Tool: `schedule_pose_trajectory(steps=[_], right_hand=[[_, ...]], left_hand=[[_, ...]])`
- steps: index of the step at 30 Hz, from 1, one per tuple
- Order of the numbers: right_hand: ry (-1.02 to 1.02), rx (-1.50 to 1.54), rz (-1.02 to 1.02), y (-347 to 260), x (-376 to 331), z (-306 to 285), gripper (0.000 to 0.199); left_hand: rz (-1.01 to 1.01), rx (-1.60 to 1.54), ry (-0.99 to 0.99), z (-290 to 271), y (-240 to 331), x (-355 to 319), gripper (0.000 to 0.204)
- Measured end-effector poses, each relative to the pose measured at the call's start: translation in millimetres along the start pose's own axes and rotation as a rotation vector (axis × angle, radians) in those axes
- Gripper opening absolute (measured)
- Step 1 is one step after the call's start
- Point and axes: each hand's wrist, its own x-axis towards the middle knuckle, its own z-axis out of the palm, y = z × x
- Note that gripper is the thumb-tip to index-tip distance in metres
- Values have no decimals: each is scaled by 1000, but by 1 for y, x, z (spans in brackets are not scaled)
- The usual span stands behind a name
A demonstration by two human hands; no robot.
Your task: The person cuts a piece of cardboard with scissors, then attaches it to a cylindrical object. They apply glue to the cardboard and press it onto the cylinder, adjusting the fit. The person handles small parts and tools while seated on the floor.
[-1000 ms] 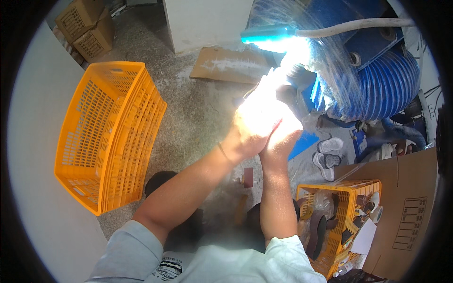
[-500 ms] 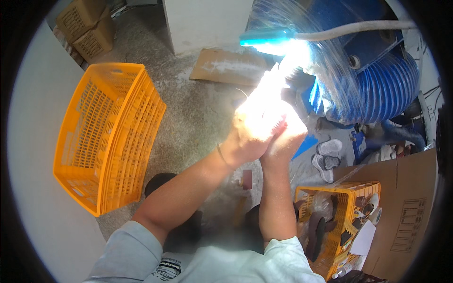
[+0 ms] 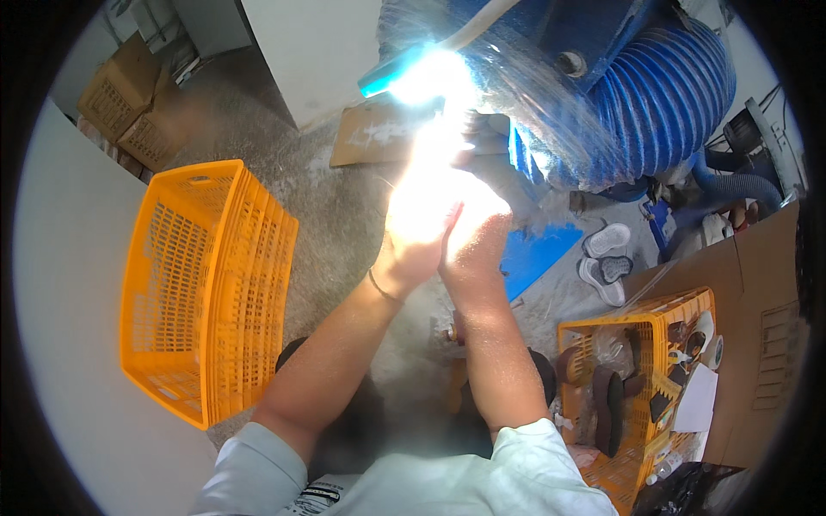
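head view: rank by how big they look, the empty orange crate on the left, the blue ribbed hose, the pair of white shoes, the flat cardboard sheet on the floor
1. Blue ribbed hose and empty orange crate: too alike to rank, and the crate sits nearer the camera.
2. Flat cardboard sheet.
3. Pair of white shoes.

two orange plastic crates: an empty one (image 3: 206,288) on the left, a filled one (image 3: 641,387) on the right. two stacked cardboard boxes (image 3: 129,103) at top left. one flat cardboard sheet (image 3: 374,138) on the floor. one pair of white shoes (image 3: 605,262). one blue ribbed hose (image 3: 662,95).
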Motion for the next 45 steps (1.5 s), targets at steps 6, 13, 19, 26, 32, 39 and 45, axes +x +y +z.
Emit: schedule_pose_trajectory(steps=[6, 13, 19, 26, 32, 39, 45], right_hand=[[75, -14, -85, 10, -2, 6, 8], [37, 78, 46, 10, -8, 7, 23], [22, 87, 74, 9, -12, 6, 20], [17, 94, 95, 4, -10, 4, 19], [28, 71, -2, 6, -6, 5, 20], [51, 47, 15, 3, -7, 4, 17], [46, 58, 14, -4, -7, 1, 13]], left_hand=[[17, -132, 48, 2, -11, 1, 40], [-26, -108, -15, -1, -13, -2, 64], [7, -153, 35, 3, -11, -4, 69], [51, -155, 36, 5, -4, -3, 58], [-1, -27, -34, -3, -4, -1, 60], [-15, -127, -24, -1, -6, -5, 49], [163, 107, 5, 0, -1, -1, 36]])
